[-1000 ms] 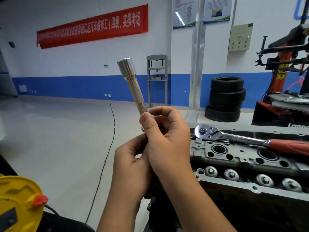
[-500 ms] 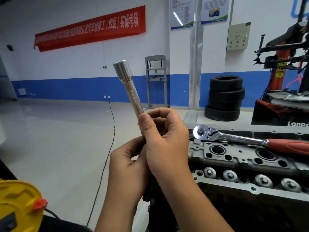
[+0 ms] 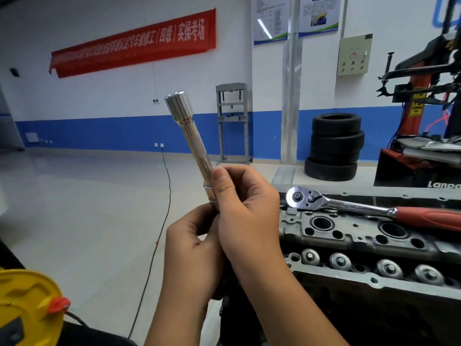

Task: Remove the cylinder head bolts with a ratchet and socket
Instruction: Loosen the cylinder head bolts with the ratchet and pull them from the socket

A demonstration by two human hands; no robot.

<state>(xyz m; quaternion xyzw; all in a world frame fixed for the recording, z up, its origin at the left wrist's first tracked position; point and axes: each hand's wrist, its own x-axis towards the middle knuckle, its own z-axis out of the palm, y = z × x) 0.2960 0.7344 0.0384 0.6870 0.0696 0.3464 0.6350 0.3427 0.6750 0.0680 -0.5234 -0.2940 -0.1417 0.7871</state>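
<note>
beside the grey cylinder head (image 3: 349,236), where the red-handled chrome ratchet (image 3: 361,208) lies unused, right hand (image 3: 247,216) and left hand (image 3: 192,248) both grip a long chrome socket extension (image 3: 189,136), tilted up: assembly step, probably mating it to the ratchet next.

A polished silver extension bar with socket (image 3: 189,136) catches orange-red glints along its shaft, and the ratchet (image 3: 374,208) on the grey metal cylinder head (image 3: 349,236) has a chrome head and a red handle. The far wall (image 3: 99,96) is white above a blue band, with a red banner (image 3: 134,43) lettered in white. At far right stand black tyres (image 3: 334,146), at near left a yellow reel (image 3: 22,305) with an orange-red knob.
</note>
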